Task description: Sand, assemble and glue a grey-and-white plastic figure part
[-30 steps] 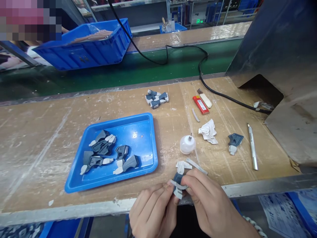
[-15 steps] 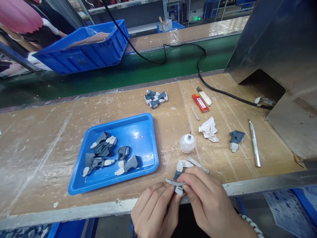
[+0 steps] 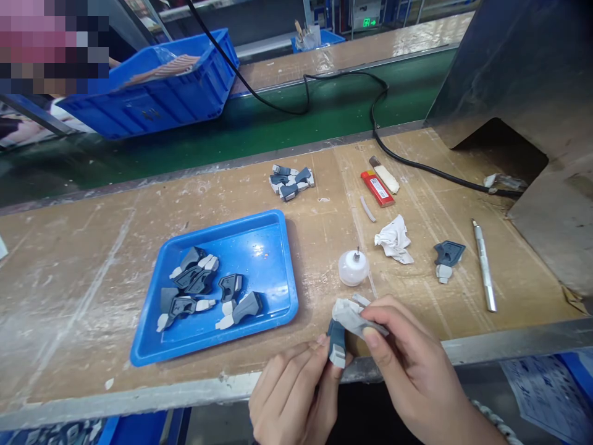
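— So, what have you got in each hand?

— Well, my left hand point(image 3: 296, 395) pinches a small dark grey part point(image 3: 336, 343) with a pale end, fingertips closed on it just off the near edge of the tabletop point(image 3: 92, 259). My right hand point(image 3: 407, 371) has its grip narrow on a pale grey strip point(image 3: 359, 321), thumb and forefinger closed on it right above the dark part. The strip and the part look to be touching where my hands meet, though I cannot tell how they join.

— And what lies around them?

— Just beyond my fingers, a few more pale pieces point(image 3: 345, 305) sit on the tabletop. A little farther stands a small round white bottle point(image 3: 353, 267) with a thin tip pointing up. To the left is a blue tray point(image 3: 273, 247) holding several of the same grey parts point(image 3: 204, 287) in a loose heap. Farther off, another small cluster of parts point(image 3: 291, 180) rests on the bare wood.

— Anything on the right?

— A crumpled white tissue point(image 3: 393, 239), then one lone grey part point(image 3: 447, 259), then a slim metal tool point(image 3: 484, 266) lying lengthwise. Beyond the tissue lies a red lighter point(image 3: 377, 188) with a pale-handled knife point(image 3: 384, 176) just beside it. A black cable point(image 3: 343, 80) runs across the green belt point(image 3: 185, 145) at the far side, where a blue crate point(image 3: 157, 93) sits to the left.
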Motion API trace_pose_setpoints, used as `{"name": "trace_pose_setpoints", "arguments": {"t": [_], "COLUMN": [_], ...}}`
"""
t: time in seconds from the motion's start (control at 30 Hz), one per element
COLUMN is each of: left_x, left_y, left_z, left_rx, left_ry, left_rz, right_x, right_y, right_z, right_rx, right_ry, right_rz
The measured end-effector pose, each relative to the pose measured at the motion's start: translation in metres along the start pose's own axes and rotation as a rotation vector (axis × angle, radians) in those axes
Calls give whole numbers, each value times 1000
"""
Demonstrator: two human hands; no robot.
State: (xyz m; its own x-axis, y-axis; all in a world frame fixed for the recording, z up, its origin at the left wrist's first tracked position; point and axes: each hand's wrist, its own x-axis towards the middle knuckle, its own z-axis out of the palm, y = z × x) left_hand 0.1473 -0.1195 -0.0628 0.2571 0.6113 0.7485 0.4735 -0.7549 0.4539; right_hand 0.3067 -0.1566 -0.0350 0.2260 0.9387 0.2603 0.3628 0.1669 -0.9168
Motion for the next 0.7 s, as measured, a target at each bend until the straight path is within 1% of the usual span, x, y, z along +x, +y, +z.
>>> {"name": "trace_pose_setpoints", "arguments": {"t": [0.07, 0.17, 0.2, 0.33, 0.4, 0.53, 0.57, 0.6, 0.7], "left_x": [1, 1, 1, 1, 1, 1, 1, 1, 1], "left_y": [0, 0, 0, 0, 1, 3, 3, 3, 2], "left_z": [0, -1, -1, 1, 1, 2, 2, 2, 1], "left_rx": [6, 10, 11, 7, 2, 10, 14, 17, 12], "left_ry": [-7, -4, -3, -7, -3, 23, 24, 24, 9], "left_rz": [3, 9, 11, 6, -5, -2, -2, -1, 4], "right_x": [0, -1, -1, -2, -1, 3, 4, 4, 2], "right_y": [0, -1, 0, 0, -1, -4, -4, -4, -1], "right_z": [2, 7, 8, 12, 11, 6, 5, 4, 5], "right_rx": [-1, -66, -96, -224, -241, -130, -95, -62, 15], "right_ry": [-47, -117, -121, -62, -85, -226, -232, -207, -52], "right_rz": [-46, -113, -133, -244, -263, -141, -111, -83, -29]}}
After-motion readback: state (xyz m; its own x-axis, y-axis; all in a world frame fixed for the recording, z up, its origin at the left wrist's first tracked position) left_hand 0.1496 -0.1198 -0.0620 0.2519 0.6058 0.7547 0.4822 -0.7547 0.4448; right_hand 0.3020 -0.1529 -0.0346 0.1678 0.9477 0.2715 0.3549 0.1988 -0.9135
